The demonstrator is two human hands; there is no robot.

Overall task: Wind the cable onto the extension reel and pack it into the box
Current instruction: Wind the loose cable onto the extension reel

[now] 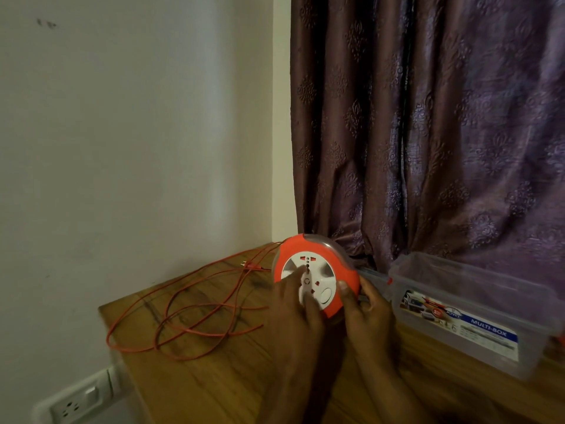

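A round orange extension reel point(339, 264) with a white socket face is held upright above the wooden table point(214, 377). My right hand point(367, 313) grips its lower right rim. My left hand point(293, 304) rests on the white face, fingers pressed near its centre. The orange cable point(195, 307) lies in loose loops on the table to the left, its plug point(249, 265) near the wall. A clear plastic box point(477, 319) with a blue label stands open to the right of the reel.
A white wall runs along the left, with a socket plate point(76, 402) below the table's edge. A purple patterned curtain point(428, 123) hangs behind the table and the box.
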